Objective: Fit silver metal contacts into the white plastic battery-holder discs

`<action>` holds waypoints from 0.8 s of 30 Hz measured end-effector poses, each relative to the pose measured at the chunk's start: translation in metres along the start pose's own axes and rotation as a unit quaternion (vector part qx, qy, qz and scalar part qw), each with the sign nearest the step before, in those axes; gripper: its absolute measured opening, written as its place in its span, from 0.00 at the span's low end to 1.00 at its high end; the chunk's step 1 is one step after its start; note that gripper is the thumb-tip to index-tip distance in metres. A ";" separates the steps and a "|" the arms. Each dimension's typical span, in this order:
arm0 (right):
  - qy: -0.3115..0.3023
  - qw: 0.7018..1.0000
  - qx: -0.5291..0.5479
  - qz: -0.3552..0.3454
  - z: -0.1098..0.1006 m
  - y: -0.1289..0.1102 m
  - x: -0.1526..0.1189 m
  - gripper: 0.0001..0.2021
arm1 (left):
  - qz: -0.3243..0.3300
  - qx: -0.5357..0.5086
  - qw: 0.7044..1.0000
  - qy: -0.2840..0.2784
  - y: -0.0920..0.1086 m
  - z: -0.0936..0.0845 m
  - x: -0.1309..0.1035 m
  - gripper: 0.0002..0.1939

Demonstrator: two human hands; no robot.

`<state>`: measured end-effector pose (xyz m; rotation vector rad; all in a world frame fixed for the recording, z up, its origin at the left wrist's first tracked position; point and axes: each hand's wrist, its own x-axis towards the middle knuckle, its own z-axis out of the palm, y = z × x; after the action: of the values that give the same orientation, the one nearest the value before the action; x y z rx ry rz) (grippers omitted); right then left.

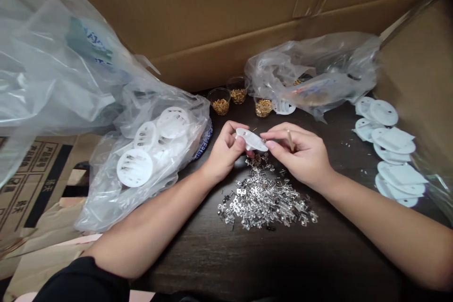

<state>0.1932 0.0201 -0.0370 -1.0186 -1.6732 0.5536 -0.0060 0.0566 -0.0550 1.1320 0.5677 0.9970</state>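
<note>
My left hand (225,152) is closed on the edge of a round white plastic disc (252,139), thumb on one face and fingers behind. The disc is tilted above a pile of small silvery metal contact pieces (265,198). At the disc's right edge, the thumb and index finger of my right hand (300,153) are pinched together, by a tiny metal bit too small to make out. A thin tan stick (290,140) is tucked between the fingers of that same hand.
Clear cups (220,102) of small brass-coloured parts stand behind my hands. More white discs (394,144) are stacked at the right. A plastic bag (166,170) with discs fitted with metal pieces lies left; another bag (318,73) lies at the back. Cardboard walls (212,19) enclose the dark table (198,255).
</note>
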 end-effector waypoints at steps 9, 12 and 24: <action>-0.045 0.988 -0.011 -0.147 0.012 -0.013 -0.012 0.14 | -0.091 -0.092 0.992 -0.009 0.017 0.017 -0.001 0.36; -0.045 0.980 -0.048 -0.188 0.014 -0.017 -0.014 0.14 | -0.103 -0.054 0.993 -0.021 0.013 0.020 -0.005 0.37; -0.007 0.988 -0.005 -0.153 0.021 -0.021 -0.010 0.12 | -0.123 0.043 0.991 -0.029 0.014 0.028 -0.016 0.41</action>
<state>0.1673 0.0036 -0.0334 -0.7455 -1.8039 0.3518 0.0039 0.0305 -0.0335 1.1325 0.6911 0.7318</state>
